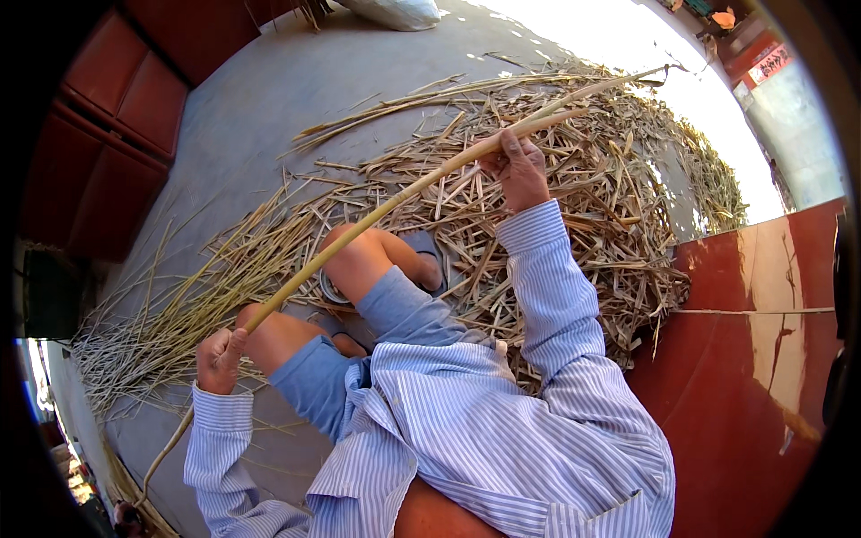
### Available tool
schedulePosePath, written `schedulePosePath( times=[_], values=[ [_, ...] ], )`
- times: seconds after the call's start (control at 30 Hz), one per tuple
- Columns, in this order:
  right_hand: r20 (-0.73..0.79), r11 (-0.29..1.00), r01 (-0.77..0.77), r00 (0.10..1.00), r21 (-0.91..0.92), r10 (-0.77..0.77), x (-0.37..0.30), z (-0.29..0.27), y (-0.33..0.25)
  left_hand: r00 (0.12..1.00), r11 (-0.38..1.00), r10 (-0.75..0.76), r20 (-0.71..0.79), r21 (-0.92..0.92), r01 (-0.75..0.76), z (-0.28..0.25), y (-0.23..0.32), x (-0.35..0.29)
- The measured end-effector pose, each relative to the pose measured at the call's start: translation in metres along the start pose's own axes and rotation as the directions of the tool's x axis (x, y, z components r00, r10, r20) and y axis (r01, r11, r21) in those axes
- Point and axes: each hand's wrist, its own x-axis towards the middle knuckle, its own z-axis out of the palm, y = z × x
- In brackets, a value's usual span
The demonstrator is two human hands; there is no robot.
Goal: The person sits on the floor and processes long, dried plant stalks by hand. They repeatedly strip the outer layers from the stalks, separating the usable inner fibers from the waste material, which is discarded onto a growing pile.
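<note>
A long yellow-green plant stalk runs slantwise over my knees, from low on the left to high on the right. My left hand is closed round its lower part, with a thin, bent end trailing below the fist. Farther up, my right hand pinches the stalk between thumb and fingers. Just past that pinch, a pale strip of husk stands apart from the stem, and a thin dry tip reaches beyond it.
A broad heap of dry husks covers the floor ahead and right. Thin bare stalks lie piled at the left. Dark red cabinets stand at the far left, a red panel at the right. A whitish sack sits at the back.
</note>
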Motion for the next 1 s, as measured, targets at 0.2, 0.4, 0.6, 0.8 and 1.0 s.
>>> schedulePosePath(
  times=[0.2,0.4,0.6,0.8,1.0],
  values=[
    [-0.744,0.861,0.2,0.615,0.468,0.261,0.049,-0.202,-0.029,0.983,0.96,0.171,-0.067,0.236,-0.151,0.004,0.009,-0.014],
    [-0.186,0.851,-0.055,0.966,0.523,0.177,0.025,-0.125,-0.048,0.992,0.969,0.122,0.022,0.215,-0.124,0.007,-0.006,-0.028],
    [-0.113,0.963,-0.045,0.991,0.267,0.077,0.038,-0.157,-0.052,0.987,0.996,-0.081,0.142,0.049,0.074,-0.028,-0.054,-0.046],
    [-0.112,0.98,-0.11,0.985,0.166,0.13,0.029,-0.142,-0.048,0.998,0.986,-0.057,-0.004,0.154,0.057,-0.047,-0.085,-0.069],
    [-0.263,0.976,-0.181,0.942,0.12,0.207,0.033,-0.15,-0.057,0.873,0.776,0.404,-0.273,0.607,-0.17,-0.053,-0.022,-0.092]
  ],
)
